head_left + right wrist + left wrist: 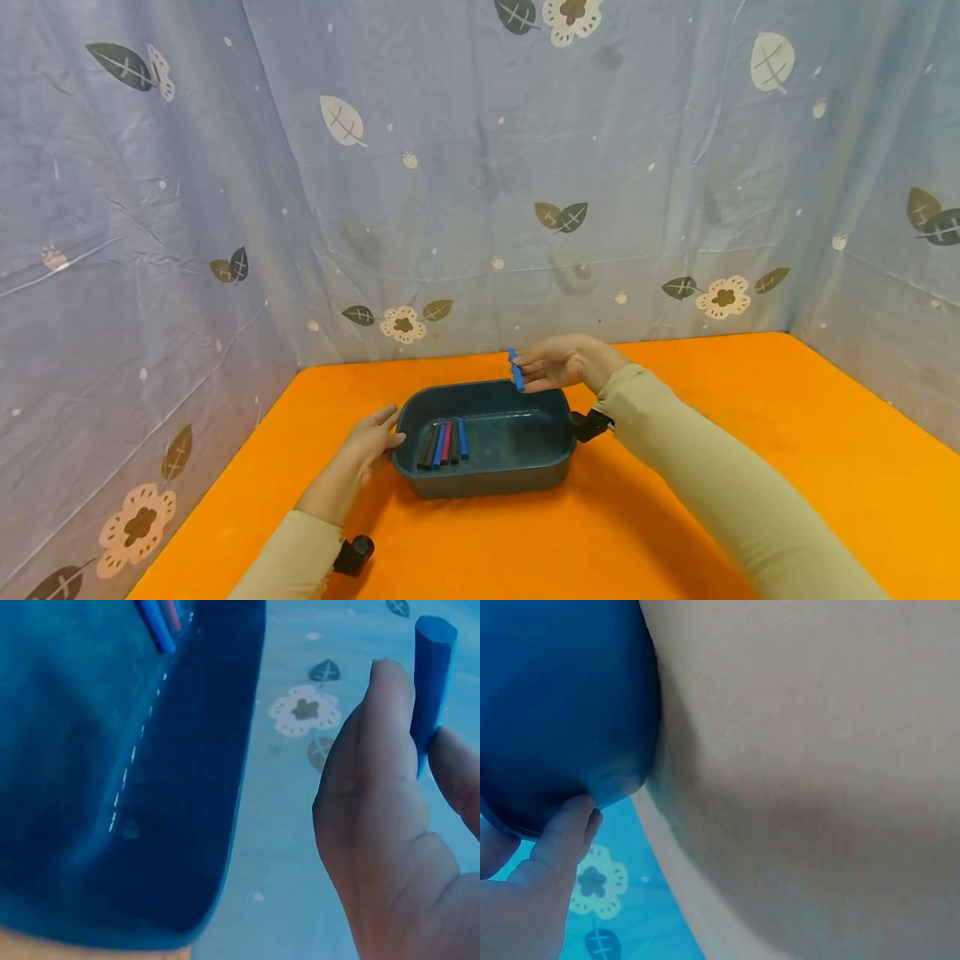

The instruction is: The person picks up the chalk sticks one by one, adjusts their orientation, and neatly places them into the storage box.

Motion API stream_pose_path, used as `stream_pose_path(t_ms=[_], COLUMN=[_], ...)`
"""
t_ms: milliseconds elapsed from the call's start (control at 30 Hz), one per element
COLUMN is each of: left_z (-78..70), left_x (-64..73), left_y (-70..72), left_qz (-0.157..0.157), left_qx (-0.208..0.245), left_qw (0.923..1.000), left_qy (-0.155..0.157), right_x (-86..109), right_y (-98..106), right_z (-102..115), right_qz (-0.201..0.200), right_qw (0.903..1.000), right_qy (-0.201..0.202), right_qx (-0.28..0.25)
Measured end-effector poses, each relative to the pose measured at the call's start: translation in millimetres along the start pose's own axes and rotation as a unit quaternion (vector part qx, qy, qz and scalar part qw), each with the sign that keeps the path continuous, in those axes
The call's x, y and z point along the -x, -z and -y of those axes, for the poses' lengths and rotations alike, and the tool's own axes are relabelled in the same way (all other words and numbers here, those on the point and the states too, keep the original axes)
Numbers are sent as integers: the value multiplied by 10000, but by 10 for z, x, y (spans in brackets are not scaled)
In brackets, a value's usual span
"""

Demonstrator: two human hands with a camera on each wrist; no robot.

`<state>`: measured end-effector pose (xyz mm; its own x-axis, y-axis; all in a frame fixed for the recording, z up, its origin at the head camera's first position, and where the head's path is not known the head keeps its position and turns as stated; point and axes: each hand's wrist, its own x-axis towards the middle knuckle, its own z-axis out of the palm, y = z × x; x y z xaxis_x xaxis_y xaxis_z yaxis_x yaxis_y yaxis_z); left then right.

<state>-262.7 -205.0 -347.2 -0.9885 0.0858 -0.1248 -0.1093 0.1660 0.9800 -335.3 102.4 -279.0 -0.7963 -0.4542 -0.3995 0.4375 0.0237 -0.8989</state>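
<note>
A dark blue rectangular basin [491,482] sits on the orange table. My left hand [367,442] grips its left end, thumb at the rim and fingers along the outer wall; the left wrist view shows those fingertips [576,806] against the wall. Above the basin's far right side, my right hand [558,362] pinches a slim blue stick [517,372] between thumb and fingers. The right wrist view shows this stick [433,675] with a flat, angular end. Inside the basin at the left lie several similar sticks [447,443] side by side, black, blue and pinkish red.
The orange tabletop [720,433] extends around the basin, most widely to the right. A pale blue curtain [480,167] with leaves and flowers hangs behind the table and at both sides. Each wrist carries a small black camera [590,425].
</note>
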Motion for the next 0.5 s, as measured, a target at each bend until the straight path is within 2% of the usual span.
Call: stream_pose_path(t_ms=[267, 500], left_z=[-52, -53], left_x=[5, 15], left_y=[-47, -50], left_qz=[-141, -214], left_qx=[-73, -114], left_qw=[9998, 9996], left_qy=[146, 140], right_x=[-134, -282], right_y=[-118, -216], right_z=[-14, -60], right_qz=[119, -54], right_qw=[9997, 9988], right_qy=[-231, -426], right_qx=[1, 218])
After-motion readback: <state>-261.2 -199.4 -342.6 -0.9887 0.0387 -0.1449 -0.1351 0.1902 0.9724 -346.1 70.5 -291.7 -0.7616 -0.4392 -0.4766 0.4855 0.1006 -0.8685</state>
